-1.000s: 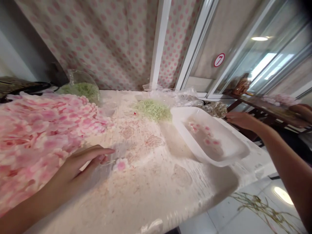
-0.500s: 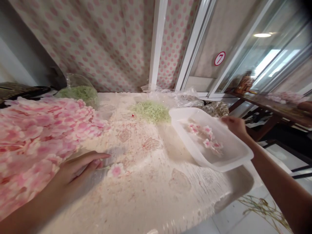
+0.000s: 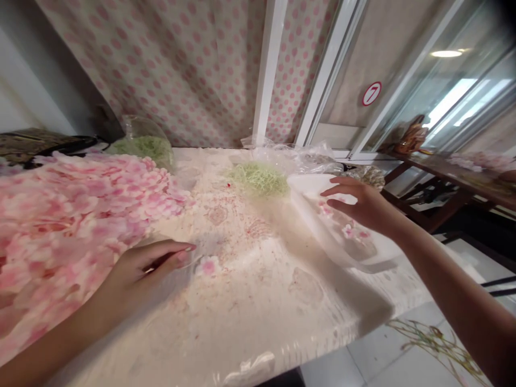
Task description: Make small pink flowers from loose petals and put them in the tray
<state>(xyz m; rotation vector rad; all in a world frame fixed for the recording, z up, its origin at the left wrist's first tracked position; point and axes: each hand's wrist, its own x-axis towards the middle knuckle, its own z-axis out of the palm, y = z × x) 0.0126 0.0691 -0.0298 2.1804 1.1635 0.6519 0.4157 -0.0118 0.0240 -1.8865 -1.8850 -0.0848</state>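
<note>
Your left hand (image 3: 141,271) has fingers together, just beside the petal flower (image 3: 208,266); can't tell if it's gripping. Your right hand (image 3: 358,204) is open over the white tray (image 3: 310,209).

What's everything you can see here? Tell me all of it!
petals: lots, pink, heaped on the left of the table
table: one, white and powdery, under everything
flower: one, pink, lying on the table
tub: one, white, on the right of the table
flowers in the tub: a few, pink, inside the tub
green shreds: one pile, pale green, at the back of the table
curtain: one, white with pink dots, behind the table
round sign: one, white and red with a 7, back right
stems: some, green, on the floor
left hand: one, beside the flower
right hand: one, over the tub
</note>
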